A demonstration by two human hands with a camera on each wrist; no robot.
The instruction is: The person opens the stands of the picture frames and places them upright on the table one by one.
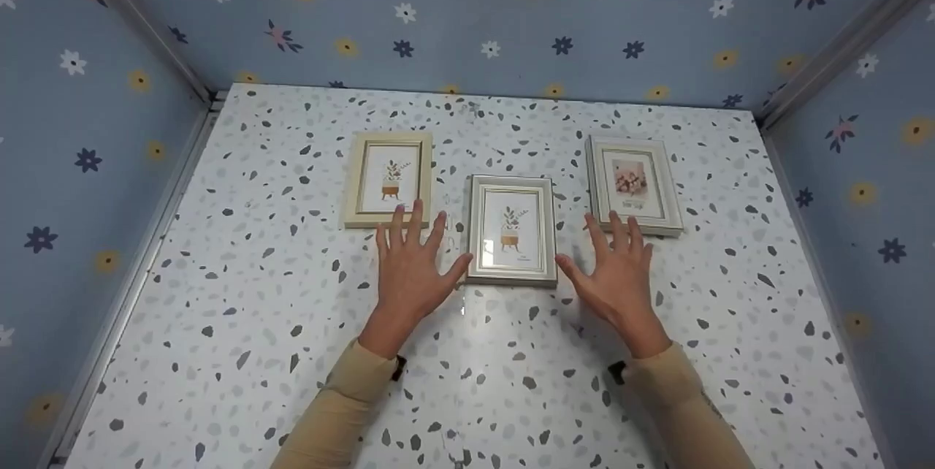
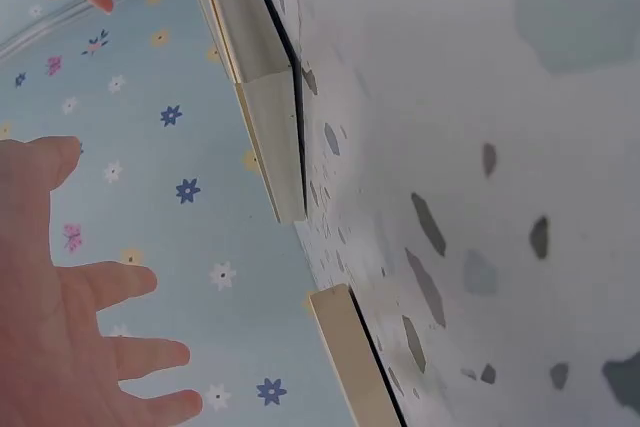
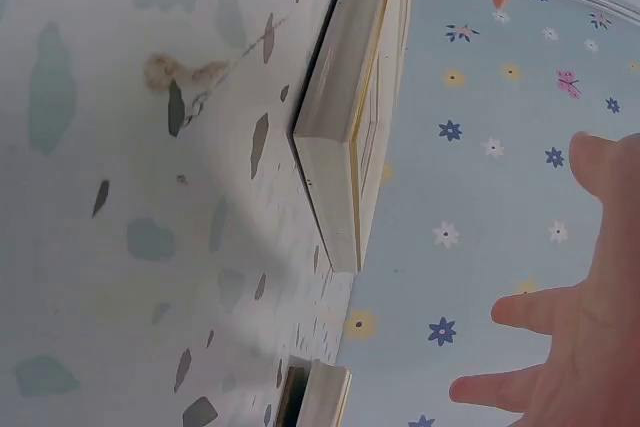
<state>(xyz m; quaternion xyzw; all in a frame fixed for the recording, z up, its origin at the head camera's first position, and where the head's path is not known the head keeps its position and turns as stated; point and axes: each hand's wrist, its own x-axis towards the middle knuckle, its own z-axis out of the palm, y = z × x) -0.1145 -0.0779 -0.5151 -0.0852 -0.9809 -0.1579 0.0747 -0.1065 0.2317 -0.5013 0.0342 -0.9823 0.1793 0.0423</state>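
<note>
Three picture frames lie flat, face up, on the table. The middle one, a silver-white picture frame with a potted-plant print, is nearest the person. To its left, my left hand is spread, fingers straight, its fingertips overlapping the lower edge of a cream picture frame in the head view. Opposite it, my right hand is spread too, its fingertips at the lower edge of a white picture frame with a pink flower print. Both wrist views show the hands raised above the tabletop, holding nothing.
The white speckled table is enclosed by blue flowered panels at the back, left and right. Metal strips run along the panel corners. A dark band shows at each sleeve cuff.
</note>
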